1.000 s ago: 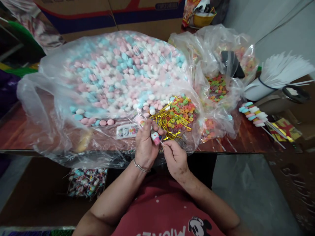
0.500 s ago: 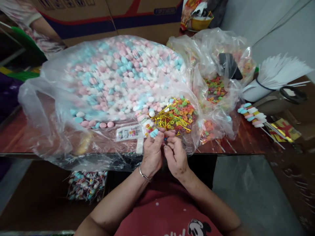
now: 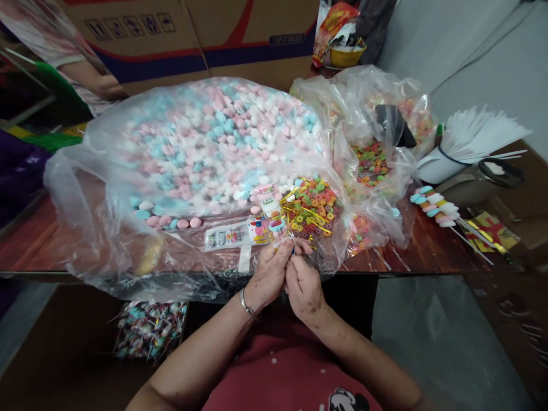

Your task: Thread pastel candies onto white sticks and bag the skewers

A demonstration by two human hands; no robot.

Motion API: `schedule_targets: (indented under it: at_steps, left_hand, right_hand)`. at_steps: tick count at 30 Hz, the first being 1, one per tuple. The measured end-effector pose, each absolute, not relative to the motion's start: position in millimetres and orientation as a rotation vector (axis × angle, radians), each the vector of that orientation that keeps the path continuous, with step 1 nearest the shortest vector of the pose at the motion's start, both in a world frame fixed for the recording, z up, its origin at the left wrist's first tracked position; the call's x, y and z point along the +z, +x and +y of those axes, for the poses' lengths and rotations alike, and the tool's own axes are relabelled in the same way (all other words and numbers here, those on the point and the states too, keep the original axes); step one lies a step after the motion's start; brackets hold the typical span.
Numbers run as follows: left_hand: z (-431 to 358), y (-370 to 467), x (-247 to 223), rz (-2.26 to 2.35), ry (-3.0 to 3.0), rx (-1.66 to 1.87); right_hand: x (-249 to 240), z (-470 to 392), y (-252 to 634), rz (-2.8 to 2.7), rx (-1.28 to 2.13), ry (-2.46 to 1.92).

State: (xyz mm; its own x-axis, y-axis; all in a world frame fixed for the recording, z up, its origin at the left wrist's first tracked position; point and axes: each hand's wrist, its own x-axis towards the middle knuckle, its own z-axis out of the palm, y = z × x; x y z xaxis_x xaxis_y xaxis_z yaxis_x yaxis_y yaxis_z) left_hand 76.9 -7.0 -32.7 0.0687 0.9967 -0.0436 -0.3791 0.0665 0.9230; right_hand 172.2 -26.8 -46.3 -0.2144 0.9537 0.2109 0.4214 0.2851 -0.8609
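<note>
My left hand [image 3: 272,273] is closed around the lower end of a candy skewer in a clear printed bag [image 3: 274,212], its top pointing away from me. Right beside it, my right hand [image 3: 305,286] is pinched shut at the bag's gathered bottom. A tiny dark blue bit shows between the fingertips; what the right fingers hold is hidden. Just beyond my hands lie gold twist ties [image 3: 302,214] on a heap of colourful ring candies [image 3: 319,200]. A flat printed bag [image 3: 229,235] rests on the plastic to the left.
A large clear sack of pastel marshmallows [image 3: 192,137] spreads across the table. To the right are bags of ring candies [image 3: 370,157], a cup of white sticks [image 3: 445,162] and unwrapped candy skewers [image 3: 434,205]. A carton [image 3: 240,63] stands behind; finished pops [image 3: 149,331] fill a box below left. Another person's arm [image 3: 92,80] is at upper left.
The view has shifted slightly. The bagged skewer has swung more upright in my left hand, and my right fingers have closed in against the left ones at its lower end.
</note>
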Motion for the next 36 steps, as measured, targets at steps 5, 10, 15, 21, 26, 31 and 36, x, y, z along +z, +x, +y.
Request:
schedule_targets:
  at_steps: [5,10,15,21,26,31,36]
  left_hand:
    - [-7.1,59.6,-29.1,1.037,0.973,1.224]
    - [-18.2,56.0,-19.0,0.793,0.931,0.828]
    - [-29.7,65.7,-19.4,0.7,0.708,0.832]
    - [-38.8,69.2,-21.7,0.711,0.621,0.675]
    - [-34.1,56.3,-19.7,0.587,0.513,0.716]
    - [-24.0,53.3,-18.5,0.541,0.392,0.728]
    - [-30.7,59.3,-20.1,0.565,0.383,0.733]
  right_hand:
    - [-14.7,-10.2,200.9,-2.036,0.896,-1.187]
    - [4.8,14.5,221.7,-1.504,0.792,-1.199]
    - [-3.5,19.6,216.2,-1.372,1.328,-1.013]
    - [-15.4,12.9,209.9,-1.149,1.552,-0.996]
    - [-20.2,11.1,209.9,-1.134,1.558,-1.049]
    - [-20.4,11.2,206.8,-1.17,1.532,-1.059]
    - [-23.9,9.9,205.1,-1.145,1.575,-1.003]
